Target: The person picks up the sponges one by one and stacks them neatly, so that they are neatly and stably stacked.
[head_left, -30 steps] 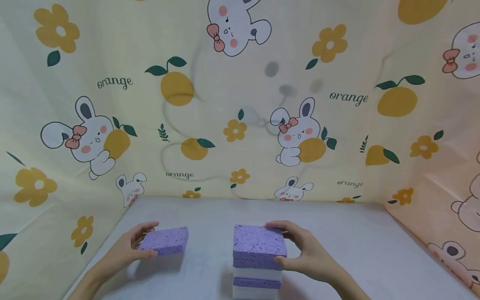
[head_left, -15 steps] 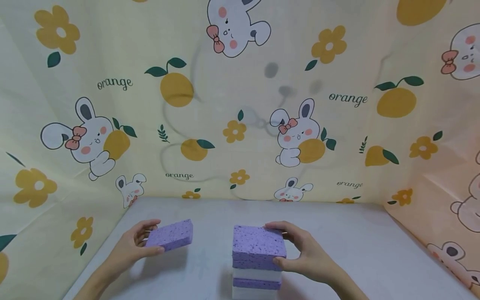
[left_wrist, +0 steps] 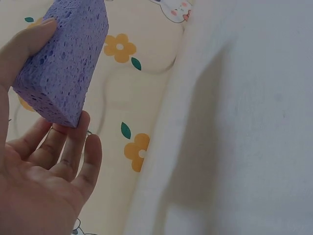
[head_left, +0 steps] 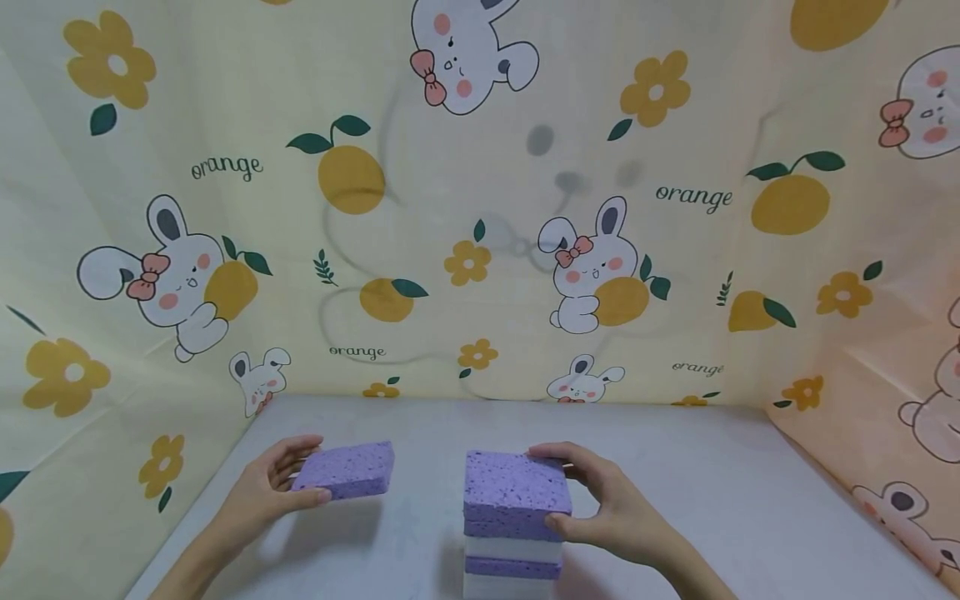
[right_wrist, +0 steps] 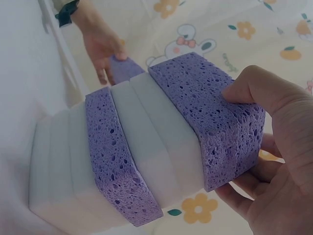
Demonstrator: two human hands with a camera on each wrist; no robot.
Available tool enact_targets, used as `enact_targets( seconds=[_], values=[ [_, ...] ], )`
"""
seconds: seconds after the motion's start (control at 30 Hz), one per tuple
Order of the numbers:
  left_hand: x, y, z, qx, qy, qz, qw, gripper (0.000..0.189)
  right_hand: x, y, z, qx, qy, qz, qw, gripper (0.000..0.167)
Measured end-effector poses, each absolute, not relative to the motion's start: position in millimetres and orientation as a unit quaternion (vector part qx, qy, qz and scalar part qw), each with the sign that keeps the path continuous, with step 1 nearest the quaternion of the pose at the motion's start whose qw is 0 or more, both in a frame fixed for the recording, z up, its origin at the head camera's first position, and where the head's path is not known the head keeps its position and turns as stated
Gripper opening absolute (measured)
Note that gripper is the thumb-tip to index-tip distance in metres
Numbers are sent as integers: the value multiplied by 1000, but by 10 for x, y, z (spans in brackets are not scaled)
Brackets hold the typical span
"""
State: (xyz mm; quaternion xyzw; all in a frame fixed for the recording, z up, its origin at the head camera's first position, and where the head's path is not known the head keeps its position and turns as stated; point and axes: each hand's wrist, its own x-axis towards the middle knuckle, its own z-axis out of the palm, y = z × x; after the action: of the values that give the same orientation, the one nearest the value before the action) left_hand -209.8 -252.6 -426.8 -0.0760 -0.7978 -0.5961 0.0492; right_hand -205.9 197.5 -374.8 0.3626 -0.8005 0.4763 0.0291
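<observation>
My left hand (head_left: 258, 493) holds a purple pored sponge (head_left: 352, 469) by its left end, raised over the table with its shadow below. In the left wrist view the thumb presses one face of that sponge (left_wrist: 73, 58) while fingers support its lower end. Right of it stands a stack of white sponge blocks (right_wrist: 151, 132) with a purple sponge layer (right_wrist: 115, 152) between them. Thick purple sponge (head_left: 513, 482) tops the stack; a faint seam runs along its front. My right hand (head_left: 618, 506) grips this top piece at its right side, thumb in front, fingers behind.
The pale table (head_left: 697, 475) reaches back to a cream curtain (head_left: 420, 242) printed with rabbits, oranges and flowers. The curtain also walls the left and right sides. A dark band (right_wrist: 66, 14) circles the left wrist in the right wrist view.
My left hand has moved slightly up and to the right with its sponge, which tilted and then turned nearer level. The right hand and the stack stay in place.
</observation>
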Motion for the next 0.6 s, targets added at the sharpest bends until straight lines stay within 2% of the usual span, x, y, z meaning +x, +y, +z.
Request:
enact_targets(
  seconds=[0.6],
  values=[
    [-2071, -2471, -4272, -96, -792, -601, 44, 75, -2060, 1972, -3744, 364, -798, 480, 27, 57]
  ],
)
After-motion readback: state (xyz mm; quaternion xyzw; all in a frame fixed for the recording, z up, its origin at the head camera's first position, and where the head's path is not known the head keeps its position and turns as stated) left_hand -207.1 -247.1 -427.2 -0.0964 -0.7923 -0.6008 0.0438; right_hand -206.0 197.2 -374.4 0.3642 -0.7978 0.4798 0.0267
